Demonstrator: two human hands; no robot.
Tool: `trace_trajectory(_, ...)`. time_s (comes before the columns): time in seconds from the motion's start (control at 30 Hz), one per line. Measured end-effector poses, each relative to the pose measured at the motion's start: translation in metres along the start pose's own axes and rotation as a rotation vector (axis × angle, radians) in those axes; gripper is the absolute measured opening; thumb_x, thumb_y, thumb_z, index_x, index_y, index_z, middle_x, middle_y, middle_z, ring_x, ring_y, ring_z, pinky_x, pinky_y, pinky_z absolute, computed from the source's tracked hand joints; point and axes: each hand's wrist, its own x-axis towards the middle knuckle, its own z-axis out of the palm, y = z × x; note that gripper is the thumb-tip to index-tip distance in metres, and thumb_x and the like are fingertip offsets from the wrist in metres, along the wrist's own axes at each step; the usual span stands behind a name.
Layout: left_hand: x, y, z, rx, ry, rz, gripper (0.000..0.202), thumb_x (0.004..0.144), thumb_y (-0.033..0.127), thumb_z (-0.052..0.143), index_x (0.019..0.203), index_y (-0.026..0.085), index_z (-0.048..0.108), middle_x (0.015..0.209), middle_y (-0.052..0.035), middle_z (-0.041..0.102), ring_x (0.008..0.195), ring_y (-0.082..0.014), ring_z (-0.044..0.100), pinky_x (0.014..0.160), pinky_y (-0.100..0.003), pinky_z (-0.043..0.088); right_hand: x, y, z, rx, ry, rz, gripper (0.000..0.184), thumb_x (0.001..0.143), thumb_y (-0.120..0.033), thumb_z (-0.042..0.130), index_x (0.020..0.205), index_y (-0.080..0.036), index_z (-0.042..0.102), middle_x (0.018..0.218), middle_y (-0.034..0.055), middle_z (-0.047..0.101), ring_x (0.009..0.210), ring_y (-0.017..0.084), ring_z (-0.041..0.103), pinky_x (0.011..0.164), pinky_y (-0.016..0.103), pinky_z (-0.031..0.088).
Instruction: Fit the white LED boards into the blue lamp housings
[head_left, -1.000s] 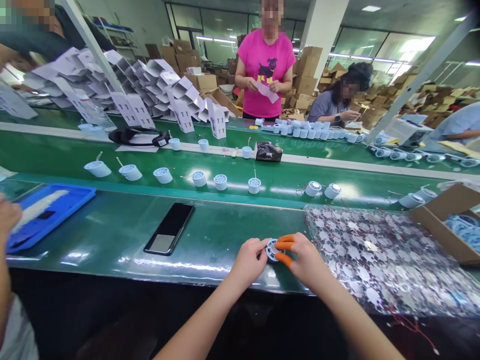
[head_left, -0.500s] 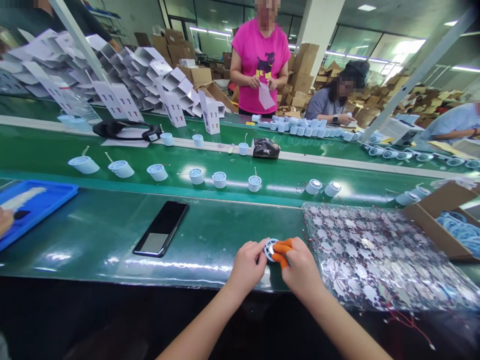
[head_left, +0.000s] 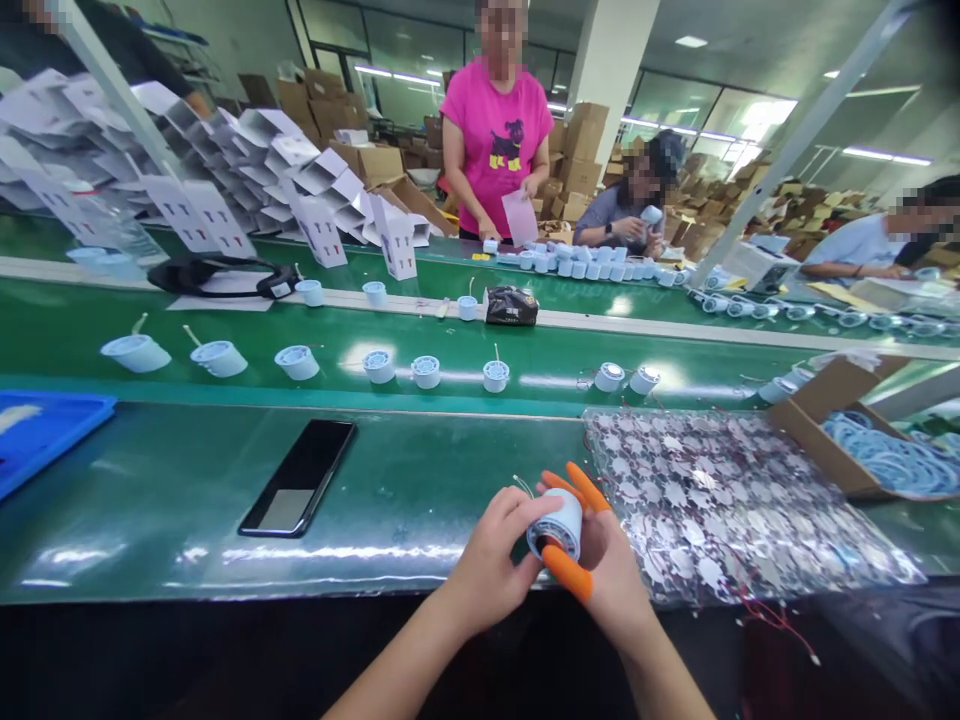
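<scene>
My two hands hold a pale blue cylindrical plastic housing (head_left: 562, 525) up just over the front of the green bench (head_left: 150, 500), with its round end tilted toward me. My left hand (head_left: 495, 560) wraps its fingers over the top of the housing. My right hand (head_left: 611, 570) supports it from the far side, and orange finger cots cover its fingertips. One cot presses under the housing, while two others stick up behind it. A thin wire (head_left: 521, 486) pokes out near my left fingers.
To the right lies a clear bag of star-shaped circuit boards (head_left: 735, 500) with red wires, and beyond it an open cardboard box (head_left: 832, 430) of blue coils. A black phone (head_left: 296, 478) and a blue tray (head_left: 45, 440) rest left. Several housings stand on the green conveyor belt (head_left: 525, 395) ahead.
The housing has risen off the bench and turned onto its side between my hands. My right fingers have spread apart. My view has shifted, so everything sits further left.
</scene>
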Motion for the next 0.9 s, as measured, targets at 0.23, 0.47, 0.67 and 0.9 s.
trace_trajectory(0.23,0.006,0.012,0.015,0.238,0.176,0.160,0.070,0.085,0.016,0.067,0.147,0.030,0.037,0.133,-0.0140,0.052,0.115,-0.0258,0.057,0.089,-0.037,0.054,-0.017,-0.012,0.004,-0.068,0.230,-0.083,0.080,0.073,-0.027,0.086,0.144,-0.029,0.049,0.141,0.0135,0.061,0.121,0.032,0.065,0.101,0.049,0.056)
trace_trajectory(0.47,0.115,-0.021,0.025,0.401,-0.236,0.269,0.052,0.084,0.021,0.064,0.135,0.022,0.052,0.127,-0.0115,0.065,0.112,-0.0272,0.060,0.099,-0.042,0.047,-0.007,-0.006,-0.060,-0.224,0.361,-0.184,0.072,0.084,-0.042,0.075,0.147,-0.026,0.045,0.146,0.0142,0.056,0.125,0.029,0.063,0.101,0.047,0.056)
trace_trajectory(0.67,0.265,-0.084,0.013,0.810,-0.219,-0.124,0.051,0.084,0.043,0.062,0.128,0.016,0.059,0.126,-0.0153,0.064,0.116,-0.0358,0.052,0.100,-0.047,0.041,-0.020,-0.037,-0.169,-1.063,0.611,-0.090,0.026,0.093,-0.033,0.059,0.108,-0.019,0.075,0.091,0.0091,0.076,0.075,0.023,0.070,0.076,0.040,0.060)
trace_trajectory(0.9,0.292,-0.120,-0.026,0.945,-0.341,-0.369,0.070,0.072,0.047,0.069,0.135,0.021,0.056,0.138,-0.0198,0.055,0.122,-0.0427,0.052,0.098,-0.053,0.043,0.046,-0.051,-0.248,-1.404,0.331,-0.067,0.044,0.072,-0.001,0.065,0.112,-0.017,0.075,0.105,0.0128,0.072,0.097,0.026,0.064,0.091,0.040,0.050)
